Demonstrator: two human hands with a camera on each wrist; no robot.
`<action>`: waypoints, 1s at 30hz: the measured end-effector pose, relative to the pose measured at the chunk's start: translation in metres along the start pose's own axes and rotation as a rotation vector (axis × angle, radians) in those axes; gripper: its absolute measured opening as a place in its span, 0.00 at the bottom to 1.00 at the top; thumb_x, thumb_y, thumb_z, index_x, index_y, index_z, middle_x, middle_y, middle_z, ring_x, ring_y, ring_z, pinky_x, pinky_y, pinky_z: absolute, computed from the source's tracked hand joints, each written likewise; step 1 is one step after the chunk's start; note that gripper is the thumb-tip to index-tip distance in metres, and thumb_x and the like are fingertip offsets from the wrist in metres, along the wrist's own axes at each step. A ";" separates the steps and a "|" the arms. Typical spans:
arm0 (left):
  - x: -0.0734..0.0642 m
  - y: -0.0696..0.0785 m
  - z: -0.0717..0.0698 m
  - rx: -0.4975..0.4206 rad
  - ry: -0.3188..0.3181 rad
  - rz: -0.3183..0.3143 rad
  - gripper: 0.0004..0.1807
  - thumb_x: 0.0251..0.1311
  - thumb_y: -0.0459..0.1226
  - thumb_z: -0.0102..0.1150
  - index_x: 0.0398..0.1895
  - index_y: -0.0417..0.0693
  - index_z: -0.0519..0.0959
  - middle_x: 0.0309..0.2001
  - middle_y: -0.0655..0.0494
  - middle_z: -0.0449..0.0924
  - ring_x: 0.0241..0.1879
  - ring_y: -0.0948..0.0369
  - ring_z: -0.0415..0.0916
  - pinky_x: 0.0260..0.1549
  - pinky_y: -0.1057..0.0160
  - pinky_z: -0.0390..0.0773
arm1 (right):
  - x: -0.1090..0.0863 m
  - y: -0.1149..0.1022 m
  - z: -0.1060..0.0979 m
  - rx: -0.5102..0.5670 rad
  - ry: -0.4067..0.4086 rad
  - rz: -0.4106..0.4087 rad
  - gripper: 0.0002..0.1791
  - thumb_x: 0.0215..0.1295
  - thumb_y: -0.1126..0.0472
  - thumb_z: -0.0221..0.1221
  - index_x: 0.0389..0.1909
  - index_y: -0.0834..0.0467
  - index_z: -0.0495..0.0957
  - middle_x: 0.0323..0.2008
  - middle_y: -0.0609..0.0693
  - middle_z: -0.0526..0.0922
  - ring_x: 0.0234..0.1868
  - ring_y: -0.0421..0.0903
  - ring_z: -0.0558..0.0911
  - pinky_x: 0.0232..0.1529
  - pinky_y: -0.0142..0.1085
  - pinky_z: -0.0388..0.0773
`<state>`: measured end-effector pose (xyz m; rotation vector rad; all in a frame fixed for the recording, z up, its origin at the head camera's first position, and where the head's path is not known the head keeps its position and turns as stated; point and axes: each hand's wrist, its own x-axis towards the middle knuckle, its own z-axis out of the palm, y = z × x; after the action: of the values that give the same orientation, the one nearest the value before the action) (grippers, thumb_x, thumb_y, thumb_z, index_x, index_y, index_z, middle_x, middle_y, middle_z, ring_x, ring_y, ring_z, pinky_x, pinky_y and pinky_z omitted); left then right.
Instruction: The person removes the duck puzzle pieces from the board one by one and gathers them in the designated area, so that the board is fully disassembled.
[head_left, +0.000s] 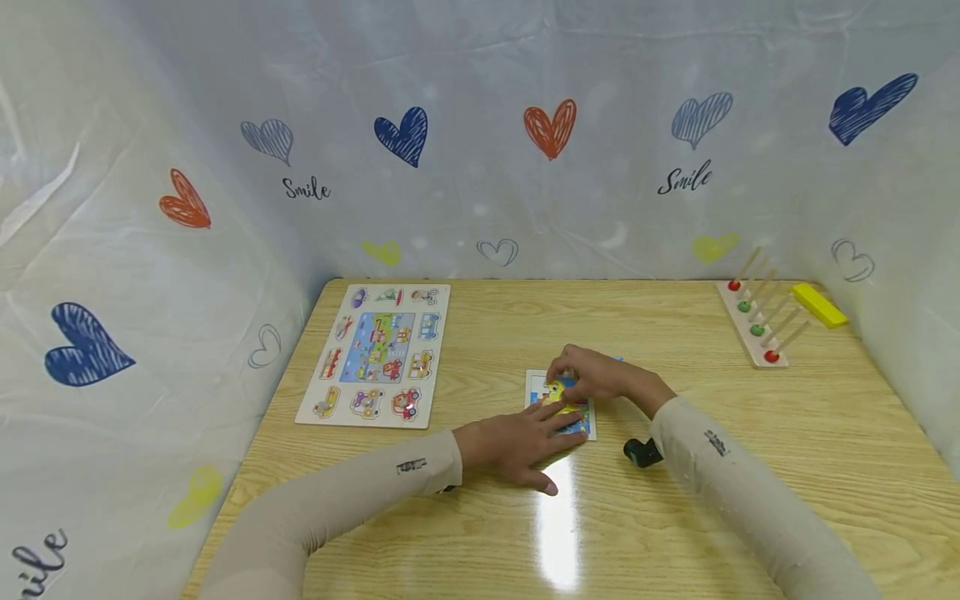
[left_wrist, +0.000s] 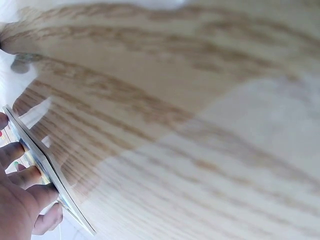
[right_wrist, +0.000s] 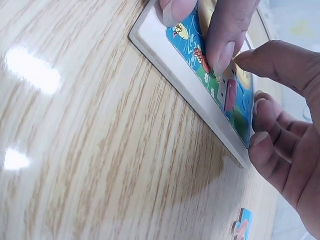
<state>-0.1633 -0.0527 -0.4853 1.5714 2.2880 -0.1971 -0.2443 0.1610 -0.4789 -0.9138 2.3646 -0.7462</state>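
Observation:
A small jigsaw puzzle [head_left: 534, 382] in a white tray, with a yellow figure on a blue picture, lies on the table between both hands. The left hand [head_left: 528, 442] rests palm down, its spread fingers pressing on the puzzle's near part. Over the far right part bends the right hand [head_left: 596, 375]. Its thumb and fingers are curled about the puzzle's edge; in the right wrist view one fingertip [right_wrist: 242, 59] touches the picture beside a left-hand finger. Whether a single piece is pinched is hidden. A loose puzzle piece [right_wrist: 244, 225] lies beside the tray.
A larger picture board [head_left: 435, 408] with several vehicle shapes lies at the left. At the back right stands a pale peg board [head_left: 750, 333] with red and green beads, next to a yellow block [head_left: 819, 305]. A small black device [head_left: 642, 452] is by the right sleeve.

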 end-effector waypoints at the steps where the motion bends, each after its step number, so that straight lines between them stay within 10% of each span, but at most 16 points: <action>1: 0.000 0.000 0.000 0.002 0.000 0.000 0.47 0.70 0.69 0.37 0.83 0.57 0.41 0.83 0.51 0.34 0.81 0.47 0.30 0.77 0.45 0.44 | 0.000 0.000 0.000 -0.005 0.002 0.002 0.17 0.64 0.63 0.65 0.54 0.52 0.82 0.51 0.55 0.74 0.43 0.47 0.74 0.46 0.41 0.75; 30: 0.000 -0.001 0.000 -0.008 -0.006 -0.007 0.47 0.69 0.69 0.37 0.83 0.58 0.40 0.83 0.52 0.32 0.81 0.48 0.29 0.77 0.45 0.42 | -0.001 0.005 -0.005 -0.045 -0.008 -0.031 0.19 0.61 0.60 0.68 0.54 0.49 0.83 0.48 0.53 0.74 0.51 0.49 0.75 0.50 0.45 0.76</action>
<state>-0.1640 -0.0524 -0.4854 1.5574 2.2867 -0.1945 -0.2489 0.1662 -0.4784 -0.9722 2.3745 -0.7027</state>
